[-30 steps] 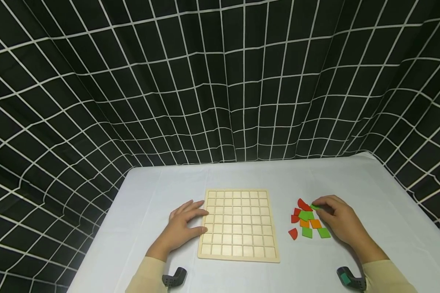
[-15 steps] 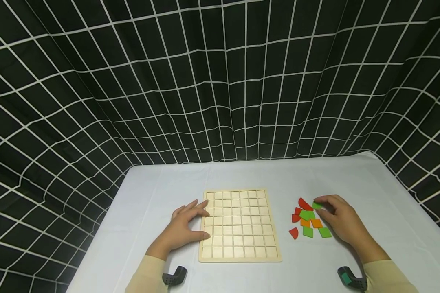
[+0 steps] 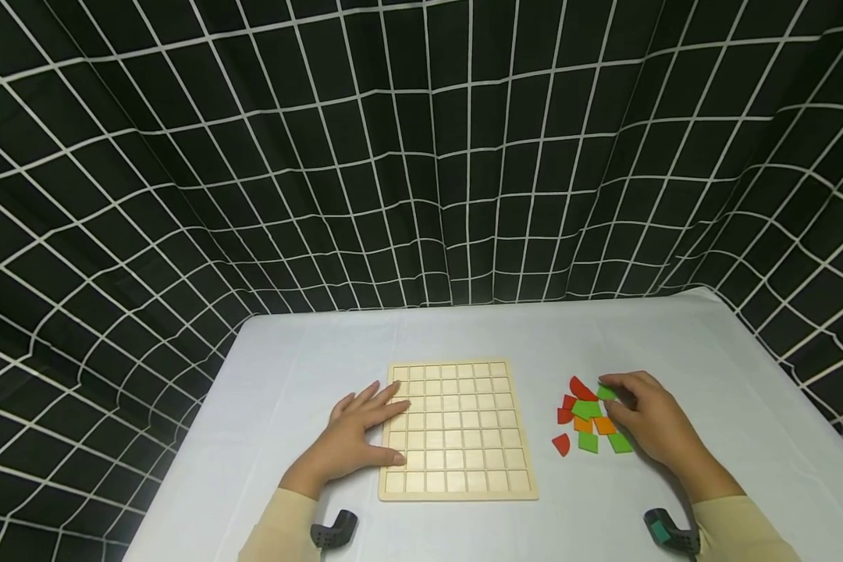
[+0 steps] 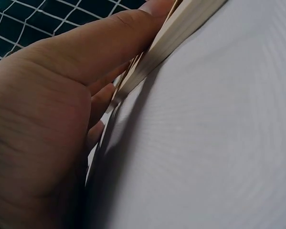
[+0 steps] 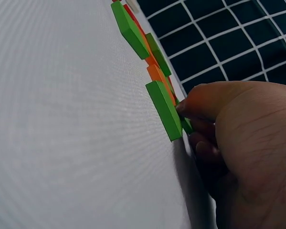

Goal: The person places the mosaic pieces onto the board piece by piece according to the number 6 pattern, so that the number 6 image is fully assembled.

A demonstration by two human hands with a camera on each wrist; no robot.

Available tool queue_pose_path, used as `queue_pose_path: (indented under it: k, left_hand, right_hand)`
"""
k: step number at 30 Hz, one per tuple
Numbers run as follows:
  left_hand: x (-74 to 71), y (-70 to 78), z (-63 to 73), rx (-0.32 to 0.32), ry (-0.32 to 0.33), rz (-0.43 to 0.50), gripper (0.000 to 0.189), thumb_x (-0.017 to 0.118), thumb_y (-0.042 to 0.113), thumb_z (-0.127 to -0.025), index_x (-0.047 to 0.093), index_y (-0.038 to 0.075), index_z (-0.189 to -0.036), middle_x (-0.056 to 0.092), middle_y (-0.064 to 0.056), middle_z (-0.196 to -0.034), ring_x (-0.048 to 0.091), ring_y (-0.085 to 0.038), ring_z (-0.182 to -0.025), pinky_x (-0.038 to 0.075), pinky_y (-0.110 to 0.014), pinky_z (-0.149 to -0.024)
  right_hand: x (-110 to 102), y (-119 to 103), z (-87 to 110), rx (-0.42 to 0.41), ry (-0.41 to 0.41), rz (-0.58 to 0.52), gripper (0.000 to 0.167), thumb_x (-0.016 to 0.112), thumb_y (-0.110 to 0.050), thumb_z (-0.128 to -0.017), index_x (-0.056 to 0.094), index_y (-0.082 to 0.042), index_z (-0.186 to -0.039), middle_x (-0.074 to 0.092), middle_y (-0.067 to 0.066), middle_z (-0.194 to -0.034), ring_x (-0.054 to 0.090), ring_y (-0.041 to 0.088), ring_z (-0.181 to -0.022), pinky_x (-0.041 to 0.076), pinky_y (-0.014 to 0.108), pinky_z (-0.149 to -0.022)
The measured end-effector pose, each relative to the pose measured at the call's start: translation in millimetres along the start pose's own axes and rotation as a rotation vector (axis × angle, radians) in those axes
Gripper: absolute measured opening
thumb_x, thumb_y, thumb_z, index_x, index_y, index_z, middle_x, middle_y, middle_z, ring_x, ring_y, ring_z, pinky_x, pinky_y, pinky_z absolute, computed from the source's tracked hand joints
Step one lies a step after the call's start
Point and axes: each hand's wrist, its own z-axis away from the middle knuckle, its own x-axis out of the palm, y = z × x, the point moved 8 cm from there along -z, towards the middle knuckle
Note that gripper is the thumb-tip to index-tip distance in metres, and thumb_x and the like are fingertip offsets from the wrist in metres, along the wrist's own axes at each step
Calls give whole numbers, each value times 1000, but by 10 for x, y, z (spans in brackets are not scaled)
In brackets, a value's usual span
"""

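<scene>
A pale wooden board (image 3: 458, 495) with a grid of shallow square cells lies flat on the table. My left hand (image 3: 351, 434) rests on its left edge, fingers spread, with the thumb and fingertips over the border cells. In the left wrist view, the thumb lies on the board's edge (image 4: 154, 53). To the board's right, my right hand (image 3: 652, 420) pinches a green tile (image 3: 606, 392) between thumb and forefinger at the back of a loose group. A red half-round piece (image 3: 581, 388) lies beside that tile. In the right wrist view, another green tile (image 5: 164, 110) partly hides the fingertips.
Orange tiles (image 3: 604, 425), more green tiles (image 3: 588, 442) and small red pieces (image 3: 565, 416) lie close together, some overlapping. One red wedge (image 3: 561, 445) sits apart toward the board. A white cloth covers the table (image 3: 464, 535); a black gridded curtain (image 3: 449, 195) surrounds its back and sides.
The board has turned slightly and now sits straighter. My left fingers and thumb have slid farther onto it. The right hand has barely moved, with the green tile showing a little more.
</scene>
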Motion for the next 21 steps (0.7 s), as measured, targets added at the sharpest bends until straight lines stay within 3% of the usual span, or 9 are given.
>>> queue_pose_path:
  k: [6,11,21]
  left_hand:
    - [32,-13,5,1,-17,-28,89,83,59,-90,52,23,-165,24,4,-178,12,-28,-165,-3,-59,-128]
    - [60,23,9,3,-47,-37,85,76,57,-98,44,23,-169,17,5,-180,8,-25,-166,-7,-57,-129]
    - [58,67,-4,18,-39,-45,83,78,53,-98,47,20,-168,23,1,-179,12,-28,-165,-4,-59,-129]
  right_hand:
    - [26,11,-1,11,-2,1,37,79,-5,-97,71,4,-132,60,22,-120,60,42,-108,53,67,-99]
    - [26,32,0,25,6,-3,39,78,-7,-98,69,7,-133,57,24,-123,58,46,-112,51,70,-101]
    - [14,64,-5,34,-3,1,33,77,-8,-98,70,6,-127,57,26,-124,58,48,-113,49,71,-103]
